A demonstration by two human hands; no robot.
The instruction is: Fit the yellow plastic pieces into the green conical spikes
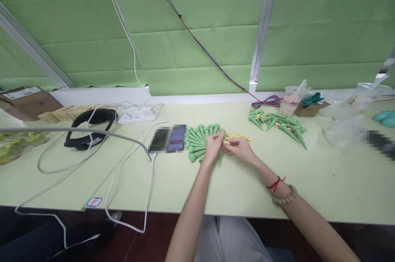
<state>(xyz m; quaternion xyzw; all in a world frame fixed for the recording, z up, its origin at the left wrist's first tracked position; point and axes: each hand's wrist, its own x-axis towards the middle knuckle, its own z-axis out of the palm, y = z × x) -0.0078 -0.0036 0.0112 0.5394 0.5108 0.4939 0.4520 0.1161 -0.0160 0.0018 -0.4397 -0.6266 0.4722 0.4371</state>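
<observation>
- Where we hold both hands close together over the pale table (173, 188), our left hand (212, 147) has its fingers closed about one green spike (221, 158), tip toward us.
- Our right hand (242, 149) pinches a small yellow piece (226, 142) just beside that spike.
- To the left, we see fanned green spikes (195, 149) near two blurred flat devices (177, 138).
- Loose yellow pieces (242, 135) lie beyond our right hand; more spikes (288, 130) lie farther right.

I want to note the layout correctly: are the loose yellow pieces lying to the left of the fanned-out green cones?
No, the loose yellow pieces lie to the right of the fanned-out green cones, just beyond the right hand.
</observation>
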